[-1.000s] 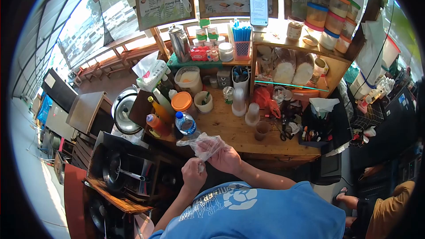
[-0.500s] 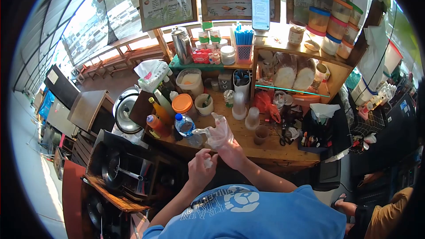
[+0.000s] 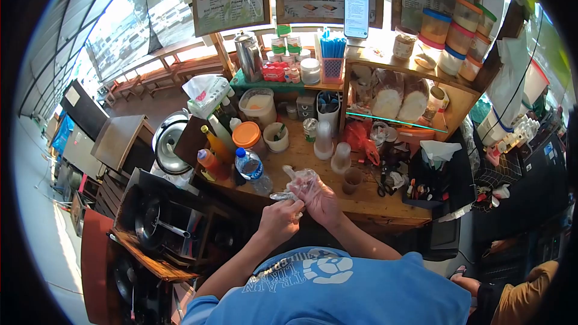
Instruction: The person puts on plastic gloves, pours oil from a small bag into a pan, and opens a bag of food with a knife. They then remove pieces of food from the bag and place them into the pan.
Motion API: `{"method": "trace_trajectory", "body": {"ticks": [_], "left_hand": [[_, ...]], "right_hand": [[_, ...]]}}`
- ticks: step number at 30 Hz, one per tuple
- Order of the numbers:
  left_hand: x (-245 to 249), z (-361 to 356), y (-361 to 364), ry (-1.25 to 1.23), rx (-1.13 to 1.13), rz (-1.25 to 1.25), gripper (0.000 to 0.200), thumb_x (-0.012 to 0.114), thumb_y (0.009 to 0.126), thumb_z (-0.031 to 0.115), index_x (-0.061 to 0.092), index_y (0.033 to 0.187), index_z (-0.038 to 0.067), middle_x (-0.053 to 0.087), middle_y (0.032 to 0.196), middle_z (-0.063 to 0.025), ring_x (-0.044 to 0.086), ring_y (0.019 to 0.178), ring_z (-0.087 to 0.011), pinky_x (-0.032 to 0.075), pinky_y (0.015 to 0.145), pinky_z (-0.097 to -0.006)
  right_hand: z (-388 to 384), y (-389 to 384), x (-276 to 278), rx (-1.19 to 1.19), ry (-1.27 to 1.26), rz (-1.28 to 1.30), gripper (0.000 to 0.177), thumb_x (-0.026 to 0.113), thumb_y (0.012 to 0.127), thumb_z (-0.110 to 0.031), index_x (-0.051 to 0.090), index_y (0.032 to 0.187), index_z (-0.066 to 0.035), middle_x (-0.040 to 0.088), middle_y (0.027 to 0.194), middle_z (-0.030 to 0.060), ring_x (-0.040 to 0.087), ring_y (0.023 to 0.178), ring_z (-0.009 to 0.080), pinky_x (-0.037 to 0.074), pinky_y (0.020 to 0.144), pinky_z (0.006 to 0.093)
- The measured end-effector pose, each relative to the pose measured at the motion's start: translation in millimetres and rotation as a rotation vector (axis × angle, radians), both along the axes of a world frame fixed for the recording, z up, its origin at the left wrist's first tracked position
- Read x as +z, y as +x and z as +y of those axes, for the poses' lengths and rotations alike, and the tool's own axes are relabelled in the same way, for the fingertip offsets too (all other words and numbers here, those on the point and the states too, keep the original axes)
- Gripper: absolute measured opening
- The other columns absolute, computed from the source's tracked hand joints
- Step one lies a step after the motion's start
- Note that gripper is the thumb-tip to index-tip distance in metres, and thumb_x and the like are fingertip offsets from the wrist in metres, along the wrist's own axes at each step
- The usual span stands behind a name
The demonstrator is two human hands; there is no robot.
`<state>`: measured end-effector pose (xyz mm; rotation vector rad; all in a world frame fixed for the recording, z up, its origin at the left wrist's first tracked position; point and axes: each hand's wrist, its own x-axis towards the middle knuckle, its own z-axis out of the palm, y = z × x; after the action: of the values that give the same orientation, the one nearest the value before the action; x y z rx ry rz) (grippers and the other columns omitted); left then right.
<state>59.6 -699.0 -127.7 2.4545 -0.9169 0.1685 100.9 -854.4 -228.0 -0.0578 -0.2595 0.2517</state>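
A thin clear plastic glove [image 3: 303, 179] covers the fingers of my right hand [image 3: 323, 204], which are bent and drawn together in the crumpled film. Against it, at the fingertips, my left hand [image 3: 280, 219] is closed in a pinch on the glove's plastic. A small whitish bit also shows low in the left fist; I cannot make out what it is. Both hands are held in front of the counter's near edge. Closest to them stand a blue-capped water bottle [image 3: 253, 170] and a brown plastic cup [image 3: 353, 180].
On the wooden counter [image 3: 289, 159] are an orange-lidded tub [image 3: 248, 137], sauce bottles [image 3: 214, 164], clear cup stacks [image 3: 324, 140] and a black box [image 3: 442, 177]. A phone [image 3: 356, 15] stands on the shelf. Pans [image 3: 147, 219] sit lower left; another person's leg [image 3: 527, 295] shows lower right.
My left hand has moved up and right to meet the right hand. The right fingers, spread before inside the glove, are now bent together, and the plastic is bunched between both hands.
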Motion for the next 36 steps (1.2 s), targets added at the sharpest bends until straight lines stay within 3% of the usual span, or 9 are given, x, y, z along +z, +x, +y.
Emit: {"method": "trace_trajectory", "body": {"ticks": [7,12,15,19,21,22,25,32,36], "left_hand": [[21.3,-13.5,-7.4,-0.198,0.131,0.055,0.018,0.066,0.079,0.015,0.062,0.094,0.007,0.067,0.079,-0.0155,0.066,0.074,-0.0388,0.053,0.065,-0.0437],[16.4,-12.5,-4.8,-0.148,0.165,0.032,0.017,0.065,0.083,0.017,0.061,0.093,0.004,0.066,0.075,-0.0164,0.066,0.072,-0.0384,0.053,0.063,-0.0463],[3.0,-5.7,1.7,-0.111,0.143,-0.031,0.016,0.065,0.083,0.017,0.060,0.087,0.003,0.066,0.075,-0.0177,0.065,0.069,-0.0393,0.051,0.062,-0.0465],[9.3,-6.0,0.7,-0.215,0.295,-0.010,0.015,0.063,0.084,0.017,0.059,0.082,0.003,0.064,0.074,-0.0201,0.064,0.069,-0.0404,0.050,0.060,-0.0466],[9.0,-5.4,2.9,-0.232,0.332,-0.041,0.014,0.062,0.084,0.016,0.058,0.081,0.003,0.063,0.073,-0.0205,0.064,0.068,-0.0404,0.050,0.060,-0.0466],[5.4,-4.5,5.3,-0.255,0.356,-0.067,0.015,0.063,0.084,0.017,0.058,0.081,0.003,0.062,0.070,-0.0209,0.064,0.067,-0.0405,0.050,0.059,-0.0457],[14.6,-5.8,8.9,-0.251,0.382,-0.071,0.015,0.063,0.084,0.017,0.059,0.080,0.002,0.062,0.068,-0.0205,0.064,0.066,-0.0400,0.050,0.059,-0.0456],[22.7,-9.4,14.8,-0.125,0.342,-0.078,0.016,0.065,0.079,0.017,0.059,0.077,0.002,0.064,0.072,-0.0194,0.065,0.069,-0.0390,0.051,0.062,-0.0471],[17.2,-8.5,14.5,-0.111,0.296,-0.072,0.018,0.068,0.076,0.018,0.058,0.077,0.002,0.064,0.072,-0.0193,0.065,0.069,-0.0390,0.051,0.062,-0.0471]], "right_hand": [[-4.8,-21.1,78.7,0.003,-0.200,0.056,0.047,0.046,0.103,-0.033,0.045,0.141,-0.006,0.054,0.136,0.0078,0.050,0.126,0.0276,0.036,0.112,0.0501],[-0.2,-18.3,55.3,0.034,-0.658,-0.158,0.048,0.057,0.099,-0.025,0.045,0.141,-0.005,0.058,0.130,0.0083,0.058,0.116,0.0183,0.046,0.100,0.0347],[8.1,-15.7,49.8,-0.034,-0.638,-0.068,0.040,0.058,0.098,-0.019,0.050,0.135,-0.005,0.061,0.124,0.0077,0.061,0.108,0.0151,0.050,0.092,0.0300],[8.4,-8.0,24.2,-0.226,-0.894,-0.107,0.033,0.060,0.095,-0.017,0.057,0.125,-0.003,0.066,0.113,0.0119,0.064,0.103,0.0209,0.051,0.089,0.0369],[8.9,-17.9,46.2,-0.598,-1.613,-0.276,0.021,0.055,0.094,-0.011,0.063,0.108,0.003,0.067,0.104,0.0197,0.067,0.093,0.0276,0.052,0.083,0.0362],[8.8,-20.3,53.7,-0.695,-1.682,-0.404,0.021,0.056,0.091,-0.010,0.063,0.103,0.004,0.066,0.099,0.0246,0.066,0.090,0.0366,0.052,0.079,0.0408],[12.5,-19.5,41.4,-0.793,-1.883,-0.571,0.017,0.057,0.088,-0.009,0.064,0.099,0.002,0.067,0.097,0.0229,0.066,0.089,0.0388,0.052,0.078,0.0431],[17.1,-16.3,47.5,-0.851,-1.972,-0.761,0.015,0.060,0.082,-0.014,0.065,0.090,-0.003,0.068,0.090,0.0192,0.067,0.086,0.0347,0.053,0.077,0.0414],[13.4,-16.4,48.2,-0.669,-2.149,-0.850,0.021,0.061,0.083,-0.020,0.065,0.096,-0.004,0.069,0.095,0.0158,0.067,0.088,0.0330,0.051,0.081,0.0430]]}}
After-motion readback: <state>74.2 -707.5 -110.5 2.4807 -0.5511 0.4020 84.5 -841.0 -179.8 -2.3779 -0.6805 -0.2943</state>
